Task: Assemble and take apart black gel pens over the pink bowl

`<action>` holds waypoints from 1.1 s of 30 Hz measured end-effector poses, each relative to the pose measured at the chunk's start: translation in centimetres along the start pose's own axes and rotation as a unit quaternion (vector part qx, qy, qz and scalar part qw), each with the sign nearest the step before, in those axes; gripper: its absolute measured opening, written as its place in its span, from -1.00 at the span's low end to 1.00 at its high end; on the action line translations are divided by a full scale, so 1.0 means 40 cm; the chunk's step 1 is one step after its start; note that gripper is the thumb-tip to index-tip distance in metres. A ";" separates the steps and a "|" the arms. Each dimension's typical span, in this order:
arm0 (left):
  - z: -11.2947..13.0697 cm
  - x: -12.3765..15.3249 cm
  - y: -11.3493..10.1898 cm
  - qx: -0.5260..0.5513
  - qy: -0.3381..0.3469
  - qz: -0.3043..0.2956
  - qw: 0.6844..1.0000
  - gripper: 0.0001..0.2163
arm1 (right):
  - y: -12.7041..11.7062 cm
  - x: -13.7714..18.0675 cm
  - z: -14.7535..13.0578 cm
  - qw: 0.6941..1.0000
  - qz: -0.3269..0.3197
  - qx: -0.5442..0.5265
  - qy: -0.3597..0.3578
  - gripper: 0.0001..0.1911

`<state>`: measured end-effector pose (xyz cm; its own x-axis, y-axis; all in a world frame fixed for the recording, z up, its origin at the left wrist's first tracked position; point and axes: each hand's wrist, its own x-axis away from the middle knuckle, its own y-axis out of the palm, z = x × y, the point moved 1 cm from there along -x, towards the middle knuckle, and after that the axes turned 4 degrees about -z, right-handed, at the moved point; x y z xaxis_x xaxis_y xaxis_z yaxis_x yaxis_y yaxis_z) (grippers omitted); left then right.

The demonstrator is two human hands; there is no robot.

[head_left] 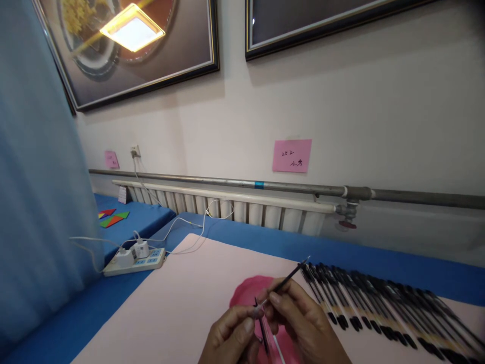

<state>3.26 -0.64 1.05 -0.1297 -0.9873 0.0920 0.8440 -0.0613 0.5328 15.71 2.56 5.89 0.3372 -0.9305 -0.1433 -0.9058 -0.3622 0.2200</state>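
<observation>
My right hand (303, 323) pinches a thin black pen (288, 278) that slants up to the right, its tip near the end of a row of several black pens (379, 308) laid side by side on the pale pink mat (178, 303). Close beside it on the left, my left hand (231, 338) is closed on a small dark part (262, 328) that looks like a pen cap or refill. Both hands are low in the head view, above a pink-red patch (248, 290) on the mat.
A white power strip (134, 260) with chargers and cables lies at the left on the blue table cover (341, 250). Coloured tangram pieces (111, 218) lie further back left. A radiator (227, 205) and pipe run along the wall, with a blue curtain (34, 192) at the left.
</observation>
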 end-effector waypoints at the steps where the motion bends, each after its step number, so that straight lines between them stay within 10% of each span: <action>1: 0.001 0.001 -0.001 0.000 -0.002 -0.003 1.000 -0.64 | -0.001 0.000 -0.001 1.000 -0.004 0.007 -0.001 -0.80; 14: 0.027 0.008 -0.019 -0.096 -0.057 -0.080 0.990 -0.63 | -0.030 -0.010 0.002 0.983 -0.149 0.065 0.083 -0.85; 25: 0.028 0.018 -0.019 -0.020 -0.092 -0.054 0.994 -0.71 | -0.036 -0.021 -0.003 0.993 -0.057 0.050 0.090 -0.73; 33: 0.066 0.013 -0.038 0.105 -0.010 0.096 0.990 -0.70 | -0.103 -0.043 0.015 0.973 0.014 0.211 0.094 -0.80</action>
<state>0.52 -0.69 2.49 0.0107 -0.9745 0.2240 0.7270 0.1614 0.6674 18.72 5.68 4.67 0.3165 -0.9476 0.0442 -0.9267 -0.3188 -0.1992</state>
